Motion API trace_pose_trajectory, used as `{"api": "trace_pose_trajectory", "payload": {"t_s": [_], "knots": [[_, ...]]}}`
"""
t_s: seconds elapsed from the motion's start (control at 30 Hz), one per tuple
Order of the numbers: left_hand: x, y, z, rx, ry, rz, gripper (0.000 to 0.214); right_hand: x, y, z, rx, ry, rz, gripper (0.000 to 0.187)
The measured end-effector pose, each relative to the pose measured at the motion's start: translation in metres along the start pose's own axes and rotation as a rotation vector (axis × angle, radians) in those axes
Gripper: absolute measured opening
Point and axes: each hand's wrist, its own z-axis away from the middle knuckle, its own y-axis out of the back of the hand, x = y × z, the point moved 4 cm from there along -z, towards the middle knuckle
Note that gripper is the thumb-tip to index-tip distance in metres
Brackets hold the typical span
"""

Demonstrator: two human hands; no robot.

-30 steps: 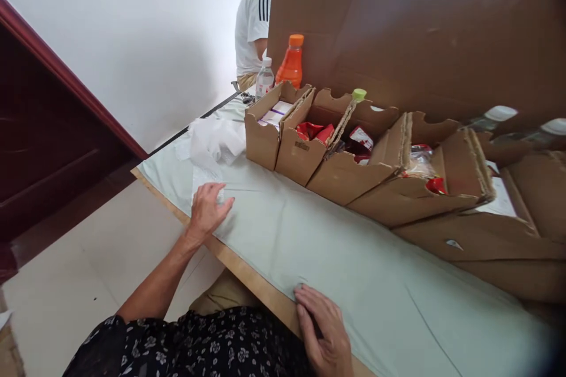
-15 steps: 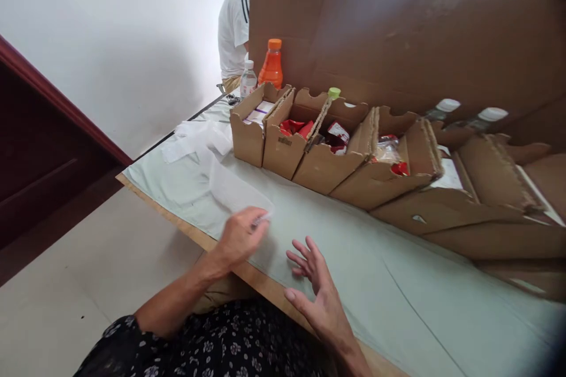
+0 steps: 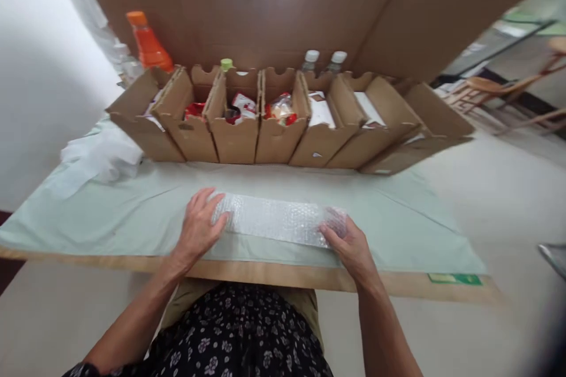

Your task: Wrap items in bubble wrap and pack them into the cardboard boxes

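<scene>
A long strip of clear bubble wrap [image 3: 276,219] lies flat on the pale green cloth [image 3: 132,212] near the table's front edge. My left hand [image 3: 198,227] rests on its left end with fingers stretched out flat. At the strip's right end my right hand [image 3: 349,241] presses down, fingers curled over the edge of the wrap. Both forearms reach in from the bottom of the view.
A row of open cardboard bins [image 3: 234,129] with red packets and white items stands behind the wrap, against a tall cardboard sheet [image 3: 274,6]. An orange bottle [image 3: 148,44] and capped bottles [image 3: 325,60] stand behind. White plastic bags [image 3: 99,156] lie at left. Wooden table edge [image 3: 283,274] runs in front.
The view swung right to face the bins squarely. My left hand drew a sheet from the left pile; it now lies as bubble wrap in front of me with both hands on its ends.
</scene>
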Motion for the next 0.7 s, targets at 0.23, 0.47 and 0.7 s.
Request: {"api": "trace_pose_trajectory", "payload": {"t_s": [0.23,0.47,0.7], "knots": [[-0.014,-0.023,-0.001,-0.073,0.03,-0.115,0.041,0.001,0.037,0.021,0.508,0.282,0.432,0.051],[0.056,-0.06,0.003,-0.304,-0.259,-0.088,0.043,-0.068,-0.11,0.031,-0.163,0.588,0.534,0.047],[0.027,-0.06,0.014,-0.488,-0.3,0.054,0.046,0.01,-0.024,0.028,0.05,0.433,0.655,0.041]]}}
